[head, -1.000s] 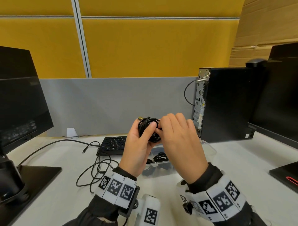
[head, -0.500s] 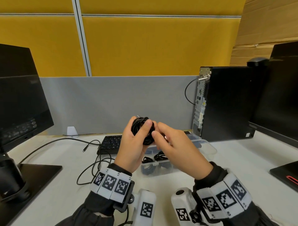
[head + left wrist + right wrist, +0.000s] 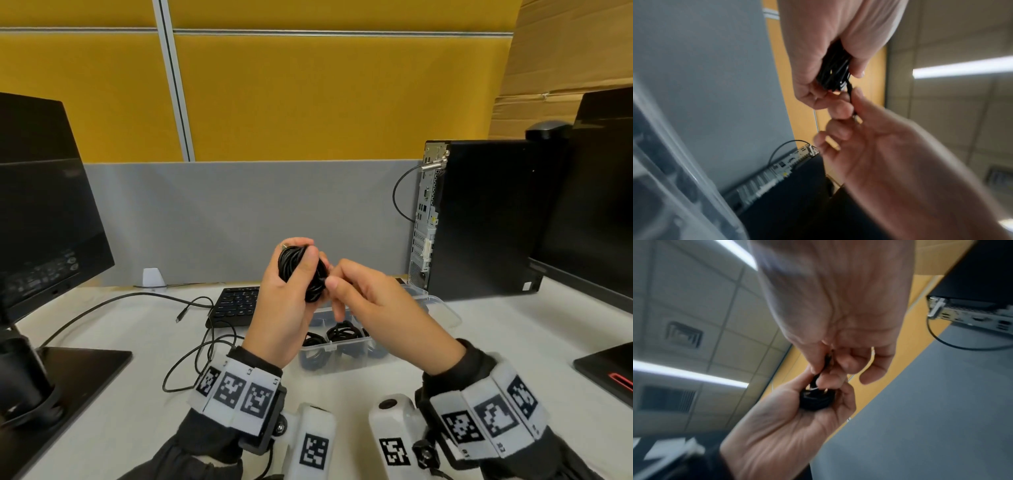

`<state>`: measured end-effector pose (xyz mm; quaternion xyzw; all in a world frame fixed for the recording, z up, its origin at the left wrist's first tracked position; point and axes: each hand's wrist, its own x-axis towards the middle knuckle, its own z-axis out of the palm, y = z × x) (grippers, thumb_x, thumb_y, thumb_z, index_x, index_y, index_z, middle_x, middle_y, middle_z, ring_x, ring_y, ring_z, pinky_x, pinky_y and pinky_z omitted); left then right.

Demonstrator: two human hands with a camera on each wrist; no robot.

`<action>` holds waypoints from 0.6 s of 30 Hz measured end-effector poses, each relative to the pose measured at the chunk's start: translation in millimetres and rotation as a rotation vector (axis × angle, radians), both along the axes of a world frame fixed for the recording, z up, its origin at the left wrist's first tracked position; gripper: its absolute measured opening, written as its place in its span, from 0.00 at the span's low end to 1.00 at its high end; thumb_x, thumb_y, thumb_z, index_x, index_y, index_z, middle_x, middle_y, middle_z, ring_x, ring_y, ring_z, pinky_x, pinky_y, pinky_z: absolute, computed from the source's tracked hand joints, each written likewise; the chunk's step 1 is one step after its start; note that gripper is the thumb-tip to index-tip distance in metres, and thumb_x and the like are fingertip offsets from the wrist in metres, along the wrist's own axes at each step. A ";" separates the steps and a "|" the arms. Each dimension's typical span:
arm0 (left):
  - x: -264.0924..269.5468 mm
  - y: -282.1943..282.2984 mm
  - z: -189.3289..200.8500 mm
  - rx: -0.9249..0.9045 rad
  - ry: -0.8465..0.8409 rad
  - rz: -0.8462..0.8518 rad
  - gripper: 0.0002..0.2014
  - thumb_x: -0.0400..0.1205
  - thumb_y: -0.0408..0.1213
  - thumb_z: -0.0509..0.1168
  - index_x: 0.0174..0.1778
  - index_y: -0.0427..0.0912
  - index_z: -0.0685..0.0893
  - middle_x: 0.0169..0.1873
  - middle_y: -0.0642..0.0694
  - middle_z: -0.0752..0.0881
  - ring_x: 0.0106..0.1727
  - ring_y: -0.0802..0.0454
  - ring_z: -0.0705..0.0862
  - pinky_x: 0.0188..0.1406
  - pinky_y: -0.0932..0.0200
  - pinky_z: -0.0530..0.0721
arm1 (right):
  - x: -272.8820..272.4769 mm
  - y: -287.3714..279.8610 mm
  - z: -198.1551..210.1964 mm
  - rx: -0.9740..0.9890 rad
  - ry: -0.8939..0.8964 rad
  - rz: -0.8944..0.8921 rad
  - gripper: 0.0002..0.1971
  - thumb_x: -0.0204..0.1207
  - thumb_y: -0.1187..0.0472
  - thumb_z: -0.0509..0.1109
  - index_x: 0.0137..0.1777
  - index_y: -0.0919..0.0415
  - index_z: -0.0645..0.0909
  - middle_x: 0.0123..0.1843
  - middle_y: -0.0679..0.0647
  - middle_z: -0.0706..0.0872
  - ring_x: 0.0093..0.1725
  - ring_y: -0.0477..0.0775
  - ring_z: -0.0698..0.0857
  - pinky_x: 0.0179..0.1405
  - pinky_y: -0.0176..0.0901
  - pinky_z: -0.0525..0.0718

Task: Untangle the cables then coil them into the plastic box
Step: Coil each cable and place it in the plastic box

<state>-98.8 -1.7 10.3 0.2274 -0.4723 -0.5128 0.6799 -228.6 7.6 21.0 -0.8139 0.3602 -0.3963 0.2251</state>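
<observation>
Since a moment ago, the right hand (image 3: 383,308) has been drawn back from the black coil (image 3: 301,274), so that only its fingertips are still near it, and the coil has been kept up above the plastic box (image 3: 442,305).

From the head view, the coil is seen wrapped in the left hand (image 3: 284,308), with the thumb laid across its front. The right hand is just beside it, fingers bent, pinching at the coil's right edge. Two or three coils are already lying in the box. A loose cable (image 3: 191,346) is left on the desk, to the left of the box.

From the left wrist view, the coil (image 3: 835,71) is seen squeezed between the left thumb and fingers (image 3: 812,91). A short black tail is seen coming down from it, and it is pinched by the right thumb and first finger (image 3: 858,100).

From the right wrist view, the same tail is seen held in the right hand (image 3: 838,331), and the coil (image 3: 816,400) is cupped in the left palm (image 3: 793,426).

It looks as if the end is being tucked in. The coil should be kept tight in the left hand so the loops do not spring open. The tail should be pulled gently, then pushed through the middle, before the coil is laid in the box.
</observation>
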 end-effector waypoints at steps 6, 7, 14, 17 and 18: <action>-1.9 0.2 -4.7 -0.089 -0.167 0.134 0.03 0.82 0.34 0.60 0.49 0.46 0.76 0.34 0.52 0.84 0.36 0.58 0.83 0.34 0.65 0.83 | 5.7 7.6 2.1 -0.165 0.147 -0.087 0.07 0.85 0.57 0.56 0.52 0.55 0.76 0.27 0.44 0.75 0.27 0.42 0.73 0.28 0.34 0.69; -2.6 0.8 -5.3 -0.116 -0.206 0.160 0.03 0.82 0.35 0.61 0.50 0.47 0.75 0.35 0.51 0.83 0.36 0.58 0.82 0.35 0.65 0.84 | 5.4 7.2 2.6 -0.156 0.148 -0.083 0.08 0.85 0.58 0.56 0.53 0.54 0.77 0.25 0.43 0.75 0.26 0.41 0.74 0.28 0.34 0.69; -9.1 3.6 -12.5 -0.229 -0.498 0.151 0.19 0.77 0.49 0.57 0.64 0.62 0.66 0.33 0.55 0.78 0.34 0.64 0.79 0.39 0.65 0.83 | -1.9 1.1 4.3 -0.016 0.185 -0.077 0.15 0.84 0.64 0.53 0.39 0.50 0.75 0.24 0.40 0.77 0.31 0.40 0.74 0.32 0.31 0.70; -8.9 -0.2 -17.4 -0.226 -0.571 0.182 0.17 0.78 0.53 0.56 0.62 0.61 0.66 0.38 0.52 0.77 0.38 0.65 0.79 0.43 0.69 0.80 | -2.4 0.2 2.2 0.003 0.273 -0.061 0.17 0.85 0.63 0.49 0.36 0.44 0.67 0.33 0.40 0.75 0.41 0.42 0.71 0.46 0.41 0.68; -8.3 -1.1 -18.4 -0.220 -0.577 0.181 0.14 0.80 0.55 0.56 0.61 0.61 0.67 0.40 0.52 0.77 0.40 0.64 0.79 0.45 0.67 0.81 | -2.0 -1.0 -0.4 0.017 0.239 -0.036 0.15 0.85 0.61 0.49 0.39 0.45 0.69 0.37 0.41 0.77 0.45 0.45 0.74 0.51 0.47 0.71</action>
